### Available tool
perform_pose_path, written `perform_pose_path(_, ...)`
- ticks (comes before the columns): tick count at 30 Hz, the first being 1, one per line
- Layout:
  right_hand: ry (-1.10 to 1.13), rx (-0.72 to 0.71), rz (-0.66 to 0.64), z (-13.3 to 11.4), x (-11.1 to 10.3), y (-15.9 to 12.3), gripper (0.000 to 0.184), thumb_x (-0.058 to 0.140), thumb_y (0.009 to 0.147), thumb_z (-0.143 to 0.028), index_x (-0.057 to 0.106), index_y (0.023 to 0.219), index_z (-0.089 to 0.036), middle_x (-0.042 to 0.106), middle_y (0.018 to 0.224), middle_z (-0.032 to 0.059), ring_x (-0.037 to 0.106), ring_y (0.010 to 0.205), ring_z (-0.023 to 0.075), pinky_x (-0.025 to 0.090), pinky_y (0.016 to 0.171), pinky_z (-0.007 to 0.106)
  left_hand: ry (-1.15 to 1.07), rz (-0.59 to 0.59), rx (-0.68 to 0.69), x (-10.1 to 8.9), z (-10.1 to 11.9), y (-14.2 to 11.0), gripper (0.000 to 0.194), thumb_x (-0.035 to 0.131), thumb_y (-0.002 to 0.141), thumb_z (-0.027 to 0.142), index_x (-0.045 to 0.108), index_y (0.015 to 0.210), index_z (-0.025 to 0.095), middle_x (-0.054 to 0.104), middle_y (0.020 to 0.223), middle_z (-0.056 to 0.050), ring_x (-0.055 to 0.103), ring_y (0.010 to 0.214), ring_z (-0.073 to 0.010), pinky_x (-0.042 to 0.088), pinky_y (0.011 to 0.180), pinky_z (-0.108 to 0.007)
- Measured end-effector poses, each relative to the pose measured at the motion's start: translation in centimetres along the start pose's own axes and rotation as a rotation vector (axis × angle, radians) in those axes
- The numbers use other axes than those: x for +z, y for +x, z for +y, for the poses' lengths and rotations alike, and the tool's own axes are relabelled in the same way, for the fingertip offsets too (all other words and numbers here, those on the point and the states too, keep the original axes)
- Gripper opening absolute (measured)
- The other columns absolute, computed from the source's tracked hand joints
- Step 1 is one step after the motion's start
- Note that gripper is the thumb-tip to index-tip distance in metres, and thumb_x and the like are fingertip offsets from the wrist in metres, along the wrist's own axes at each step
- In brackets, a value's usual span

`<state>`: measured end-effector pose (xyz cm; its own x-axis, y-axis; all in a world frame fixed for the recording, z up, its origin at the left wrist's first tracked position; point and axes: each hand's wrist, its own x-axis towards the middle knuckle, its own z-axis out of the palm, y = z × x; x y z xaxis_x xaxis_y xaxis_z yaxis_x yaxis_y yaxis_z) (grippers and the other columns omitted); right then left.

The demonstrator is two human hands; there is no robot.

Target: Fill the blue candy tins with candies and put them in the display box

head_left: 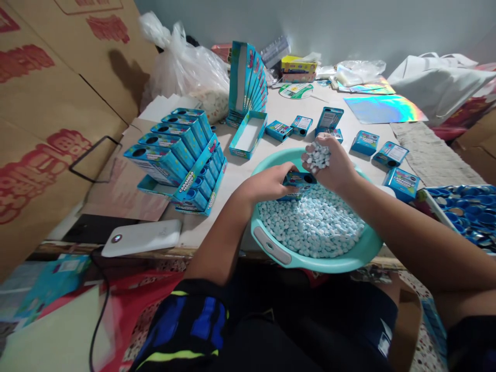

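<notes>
The left hand [271,183] is clamped on a small blue box [299,179] with a dark hole in its top. Just beside it, the right hand [337,163] is curled into a cup around a heap of pellets [318,156], white and pale blue. Both hands are above the upper part of a turquoise basin [329,265]; more of these pellets cover its floor. Whether the box touches them is hard to tell.

With the basin as the clock's centre and twelve o'clock farthest from the wearer, a display tray [180,194] packed with upright boxes [155,163] stands at ten on the tabletop [220,199]. At eleven lie a shallow tray [248,133] and, behind it, a stack of upright trays [248,82]. Loose boxes [366,142] are scattered from eleven round to nearly three. Blue caps [470,206] fill a container at three, and a white device [143,237] lies near nine.
</notes>
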<state>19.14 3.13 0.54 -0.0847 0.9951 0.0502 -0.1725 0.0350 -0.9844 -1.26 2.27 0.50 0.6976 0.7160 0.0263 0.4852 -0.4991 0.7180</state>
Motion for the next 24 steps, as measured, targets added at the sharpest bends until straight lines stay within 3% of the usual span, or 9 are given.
perform_pose_path(9,0.016,0.02,0.033,-0.28,0.64,-0.42,0.041,0.066,0.074,-0.053,0.038,0.092,-0.03,0.054,0.085,-0.0012,0.064,0.086,0.0201,0.052,0.073,0.033,0.013,0.016,0.0,0.12,-0.33,0.21,0.042,0.072,0.088,0.036,0.063,0.126,0.021,0.071,0.132,-0.011,0.066,0.125,-0.0315,0.052,0.104,-0.04)
perform_pose_path(17,0.157,-0.02,-0.045,0.19,-0.06,-0.15,0.035,0.072,0.076,-0.047,0.045,0.09,-0.029,0.059,0.081,-0.0024,0.064,0.082,0.0187,0.056,0.077,0.036,-0.005,0.022,-0.004,0.11,-0.28,0.16,0.047,0.073,0.087,0.037,0.063,0.13,0.02,0.07,0.137,-0.013,0.066,0.128,-0.0324,0.051,0.108,-0.042)
perform_pose_path(24,0.076,-0.023,-0.019,-0.24,0.29,-0.49,0.033,0.067,0.076,-0.047,0.042,0.085,-0.029,0.061,0.086,0.0002,0.061,0.081,0.019,0.057,0.083,0.041,-0.03,0.037,-0.027,0.18,-0.06,0.05,0.044,0.072,0.088,0.034,0.063,0.129,0.019,0.071,0.133,-0.014,0.067,0.124,-0.0323,0.053,0.105,-0.044)
